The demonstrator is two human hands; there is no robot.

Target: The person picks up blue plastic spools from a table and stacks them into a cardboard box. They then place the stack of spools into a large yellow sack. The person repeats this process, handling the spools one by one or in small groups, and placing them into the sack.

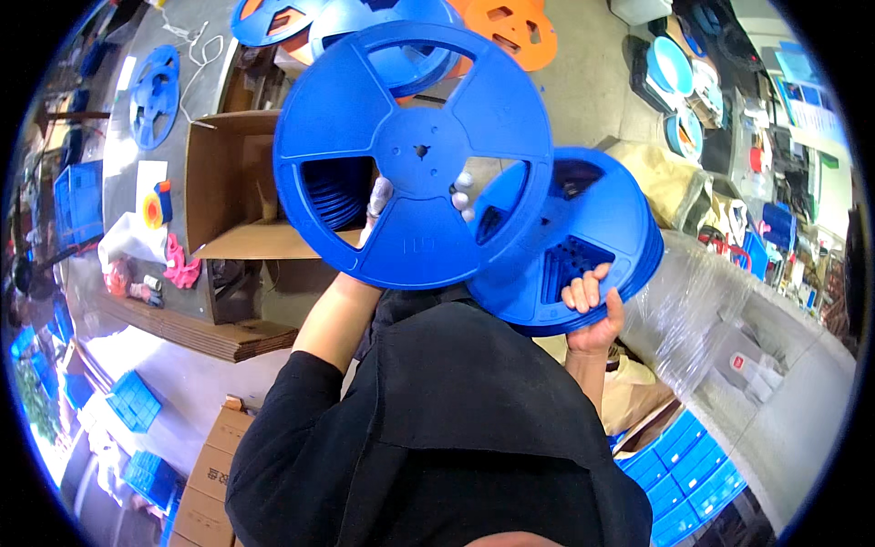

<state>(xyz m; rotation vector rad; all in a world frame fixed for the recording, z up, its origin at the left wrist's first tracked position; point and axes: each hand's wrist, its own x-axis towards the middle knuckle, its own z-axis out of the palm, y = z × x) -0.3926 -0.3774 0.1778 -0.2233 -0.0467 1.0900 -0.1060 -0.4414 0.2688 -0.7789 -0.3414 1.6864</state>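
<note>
Nearest the camera, a blue reel (419, 146) with broad spokes and a central hub is held by the left hand (378, 199), which is clamped on the hub from behind; the digits are seen through two openings, and pale coverings are visible on the fingertips. To its right and partly overlapped by it, a stack of blue reels (524, 290) is gripped at the edge by the right hand (592, 310), whose fingers are hooked through an opening. The hands are held well apart. Small moulded marks are borne on the lower spoke of the nearer reel; dark printed characters are shown on a brown carton (205, 492) at lower left, and a red label (737, 362) is seen among clear plastic wrap (674, 314) at right. Beyond the wrists, a black garment (474, 383) is worn. At left, an open cardboard box (232, 173) is placed beside a grey bench (187, 87), on which another reel (154, 97) and a pink glove (181, 263) are laid. Orange reels (512, 32) are seen above the grey floor (583, 82).
</note>
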